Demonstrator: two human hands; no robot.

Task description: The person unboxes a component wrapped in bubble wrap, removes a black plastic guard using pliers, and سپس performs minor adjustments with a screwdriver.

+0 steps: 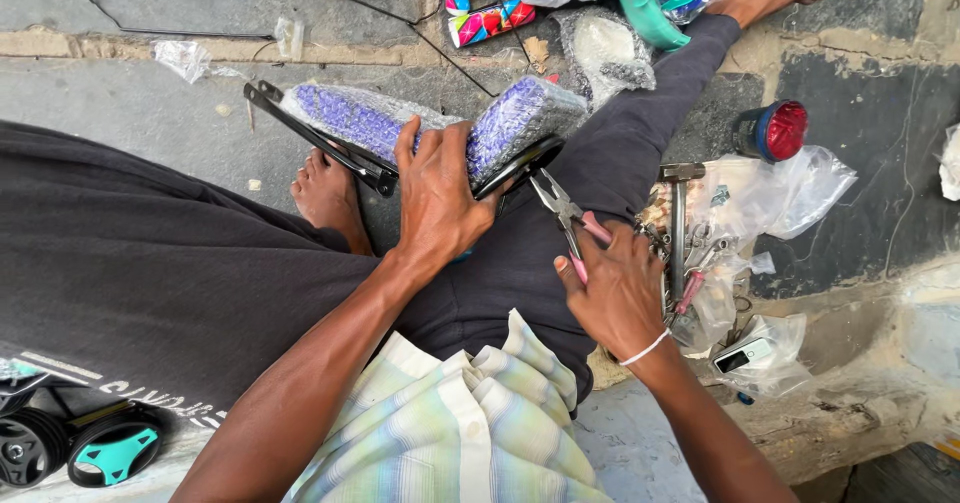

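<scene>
Left hand (437, 195) clamps the bubble-wrapped blue seat (440, 123) on the lap, fingers clenched over it. Right hand (615, 288) grips pink-handled pliers (565, 213) at the black bracket (525, 161). Advised: steady seat, square jaws, firm squeeze.

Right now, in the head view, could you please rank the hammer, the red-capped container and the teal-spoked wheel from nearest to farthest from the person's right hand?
From the right hand, which grips pink-handled pliers:
1. Hammer, just beside it on the right, among metal parts in a plastic bag.
2. Red-capped container, farther up and right on the stone floor.
3. Teal-spoked wheel, far across at bottom left.
</scene>
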